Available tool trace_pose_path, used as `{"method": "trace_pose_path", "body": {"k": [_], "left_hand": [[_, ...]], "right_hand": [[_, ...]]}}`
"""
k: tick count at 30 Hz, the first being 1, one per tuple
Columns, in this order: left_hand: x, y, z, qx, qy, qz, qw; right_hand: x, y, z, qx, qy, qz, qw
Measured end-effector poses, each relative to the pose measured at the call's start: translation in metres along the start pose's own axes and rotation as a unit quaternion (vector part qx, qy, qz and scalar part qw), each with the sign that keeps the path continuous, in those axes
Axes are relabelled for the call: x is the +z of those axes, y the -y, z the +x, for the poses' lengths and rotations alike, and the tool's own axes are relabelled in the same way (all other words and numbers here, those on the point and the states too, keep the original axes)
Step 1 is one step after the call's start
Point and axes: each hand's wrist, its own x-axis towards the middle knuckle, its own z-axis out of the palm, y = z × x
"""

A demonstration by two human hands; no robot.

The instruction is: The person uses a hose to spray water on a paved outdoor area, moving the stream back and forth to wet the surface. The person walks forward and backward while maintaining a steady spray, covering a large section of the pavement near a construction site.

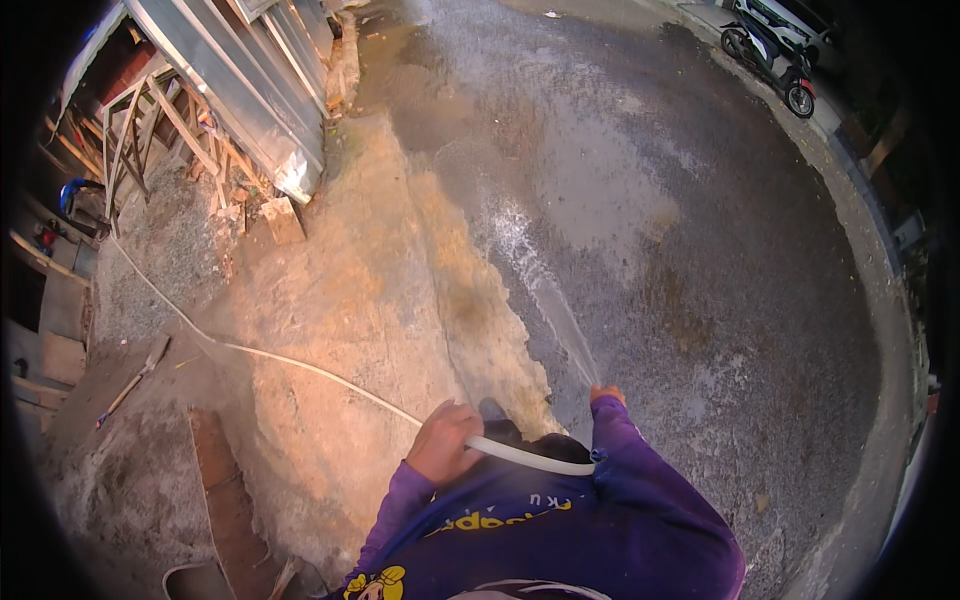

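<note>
A pale, whitish hose (530, 458) crosses in front of my body. My left hand (445, 443) is wrapped round it at waist height. From there it bends to the right and passes out of sight at my purple right sleeve. Farther forward, my right hand (607, 394) is closed at the hose's outlet end, which the fingers mostly hide. A stream of water (552, 300) shoots from that hand, forward and slightly left, and splashes on the wet, dark road (640, 270). On the other side, the hose trails over the tan concrete strip (330, 300) toward the far left.
Corrugated metal sheets (240, 80) and a wooden frame (150, 130) stand at the far left, near a person in blue (75, 195). A shovel (135, 382) and a long board (225, 500) lie at left. A motorbike (770, 65) and a white car (790, 25) are parked far right.
</note>
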Motion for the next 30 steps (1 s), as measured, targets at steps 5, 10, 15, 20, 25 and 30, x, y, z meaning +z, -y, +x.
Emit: {"method": "trace_pose_path", "body": {"k": [5, 10, 15, 20, 25, 30], "left_hand": [[0.012, -0.02, -0.007, -0.025, -0.019, -0.001, 1.0], [0.022, -0.034, -0.011, -0.039, 0.009, -0.013, 0.999], [0.038, -0.043, -0.018, -0.035, 0.017, 0.005, 0.999], [0.048, -0.061, -0.024, -0.05, 0.008, 0.016, 0.999], [0.058, -0.076, -0.035, -0.062, 0.01, 0.003, 0.998], [0.067, -0.09, -0.047, -0.076, 0.005, 0.018, 0.997]], "right_hand": [[0.004, -0.012, 0.001, -0.016, 0.0, 0.002, 1.0], [0.007, -0.024, 0.007, -0.015, -0.015, 0.005, 1.0], [0.016, -0.031, 0.019, -0.046, -0.005, 0.002, 0.999], [0.011, -0.026, 0.011, -0.044, -0.018, 0.007, 0.999], [0.017, -0.037, 0.017, -0.065, -0.022, 0.018, 0.998], [0.027, -0.046, 0.02, -0.073, -0.023, 0.022, 0.997]]}}
